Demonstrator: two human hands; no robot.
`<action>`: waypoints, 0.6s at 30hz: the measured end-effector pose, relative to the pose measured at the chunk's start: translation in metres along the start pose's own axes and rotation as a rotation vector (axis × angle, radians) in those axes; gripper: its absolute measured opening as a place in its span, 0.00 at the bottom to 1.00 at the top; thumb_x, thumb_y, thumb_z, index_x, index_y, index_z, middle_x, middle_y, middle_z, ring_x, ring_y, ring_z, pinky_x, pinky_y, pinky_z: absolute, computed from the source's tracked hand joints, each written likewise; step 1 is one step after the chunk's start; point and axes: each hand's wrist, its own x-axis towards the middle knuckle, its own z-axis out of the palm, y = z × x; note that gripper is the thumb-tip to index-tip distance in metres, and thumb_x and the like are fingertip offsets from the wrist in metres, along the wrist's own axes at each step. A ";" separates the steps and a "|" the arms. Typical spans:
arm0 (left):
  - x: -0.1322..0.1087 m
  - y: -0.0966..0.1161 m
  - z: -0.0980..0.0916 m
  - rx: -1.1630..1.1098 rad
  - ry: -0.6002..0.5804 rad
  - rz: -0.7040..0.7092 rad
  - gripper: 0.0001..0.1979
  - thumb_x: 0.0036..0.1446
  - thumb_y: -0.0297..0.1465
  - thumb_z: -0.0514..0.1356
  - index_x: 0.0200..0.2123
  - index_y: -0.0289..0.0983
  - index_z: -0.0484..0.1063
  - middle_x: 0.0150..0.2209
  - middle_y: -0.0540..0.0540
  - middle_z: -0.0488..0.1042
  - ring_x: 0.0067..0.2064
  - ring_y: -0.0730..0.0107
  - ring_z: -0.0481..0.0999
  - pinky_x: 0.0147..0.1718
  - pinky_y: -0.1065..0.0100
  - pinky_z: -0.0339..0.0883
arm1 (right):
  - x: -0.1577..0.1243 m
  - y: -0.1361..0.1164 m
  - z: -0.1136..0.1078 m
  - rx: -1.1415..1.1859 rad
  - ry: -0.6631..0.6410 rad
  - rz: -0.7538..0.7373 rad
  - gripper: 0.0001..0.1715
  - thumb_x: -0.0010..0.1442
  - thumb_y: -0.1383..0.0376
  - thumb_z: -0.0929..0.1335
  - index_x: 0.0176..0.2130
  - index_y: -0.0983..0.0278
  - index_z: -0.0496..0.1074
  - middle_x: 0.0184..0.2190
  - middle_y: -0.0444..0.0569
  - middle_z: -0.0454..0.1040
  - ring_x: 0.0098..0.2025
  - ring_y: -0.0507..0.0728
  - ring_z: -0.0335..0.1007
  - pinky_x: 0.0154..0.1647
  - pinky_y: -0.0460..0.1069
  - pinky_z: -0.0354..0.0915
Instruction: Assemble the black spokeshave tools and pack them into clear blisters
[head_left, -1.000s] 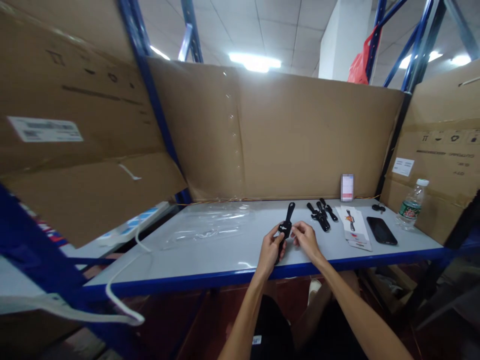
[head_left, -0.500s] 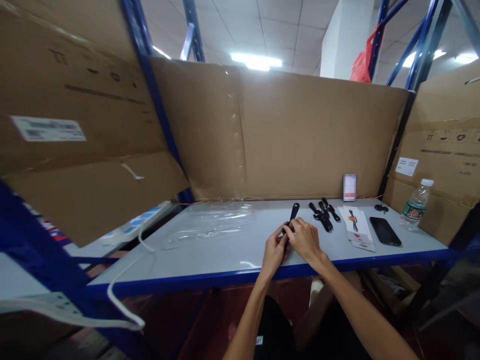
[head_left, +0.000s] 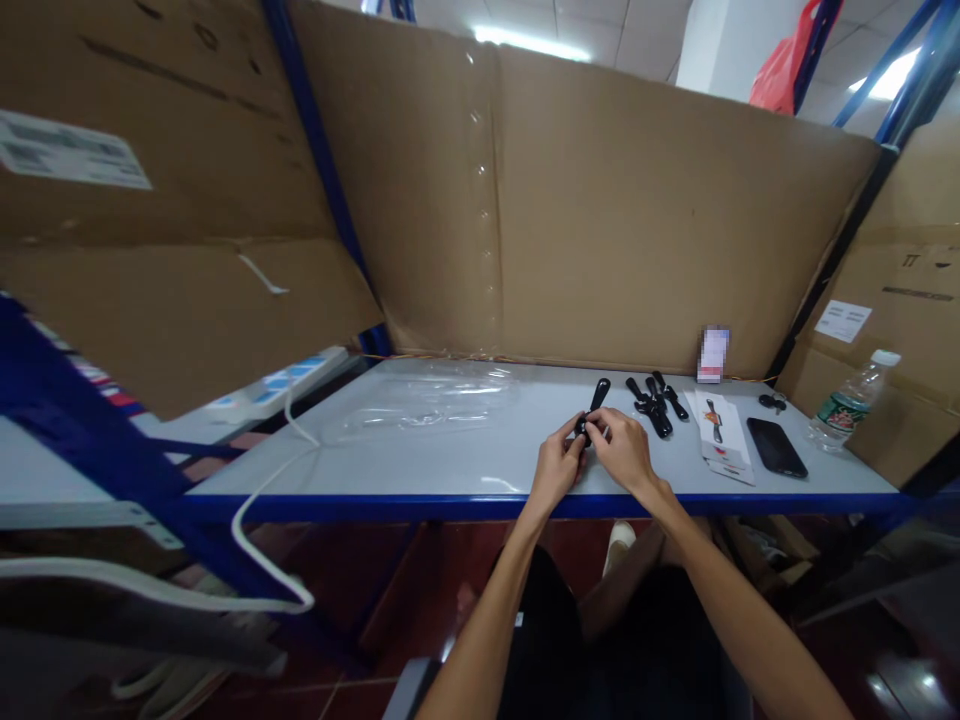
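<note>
Black tool: the slim black tool [head_left: 601, 392] is held up over the front part of the tabletop [head_left: 420, 475], tilted, its rounded handle end pointing up and away from the person; the lower part is hidden among fingers.
Left hand: the left hand [head_left: 557, 464] is closed around the lower part, thumb on top, and seems to carry the load.
Right hand: the right hand [head_left: 621, 446] has its fingertips drawn together at the tool's middle, touching it; whether they pinch or only press, I cannot tell.
Weight: probably light, an easy load for one hand.
Stiffness: likely stiff along the handle, which shows no bend; the middle is too covered to judge for loose or delicate parts.
Surface: glossy highlights suggest smooth plastic or coated metal, perhaps a little slippery.
Where to hold: the bare handle looks the safest grip; the middle offers less room with fingers already there.
Spare tools: a cluster of similar black tools [head_left: 659, 416] lies just to the right, overlapping, so lifting one may drag another.
Farther right: printed cards [head_left: 731, 450], then a dark phone [head_left: 777, 447] and a bottle [head_left: 844, 412].
Left side: clear plastic [head_left: 442, 400] lies flat.
</note>
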 end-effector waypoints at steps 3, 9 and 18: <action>0.001 -0.001 0.001 0.031 0.012 0.023 0.30 0.63 0.36 0.57 0.66 0.28 0.65 0.17 0.56 0.65 0.14 0.77 0.59 0.14 0.74 0.54 | -0.004 -0.006 -0.006 -0.150 -0.044 -0.027 0.09 0.67 0.61 0.67 0.44 0.60 0.76 0.39 0.47 0.79 0.37 0.55 0.73 0.38 0.47 0.60; 0.002 -0.005 0.000 0.068 0.009 0.040 0.29 0.63 0.34 0.55 0.65 0.27 0.66 0.16 0.56 0.64 0.14 0.77 0.58 0.16 0.74 0.55 | 0.005 -0.013 0.000 -0.286 -0.091 0.022 0.14 0.70 0.62 0.64 0.38 0.62 0.78 0.40 0.52 0.80 0.38 0.57 0.75 0.35 0.48 0.58; 0.001 -0.001 0.002 0.077 0.016 -0.001 0.29 0.62 0.32 0.54 0.65 0.30 0.66 0.18 0.55 0.66 0.15 0.77 0.59 0.16 0.74 0.55 | 0.012 0.003 0.000 0.026 -0.066 0.167 0.08 0.65 0.62 0.67 0.37 0.60 0.77 0.28 0.43 0.78 0.31 0.54 0.72 0.33 0.45 0.58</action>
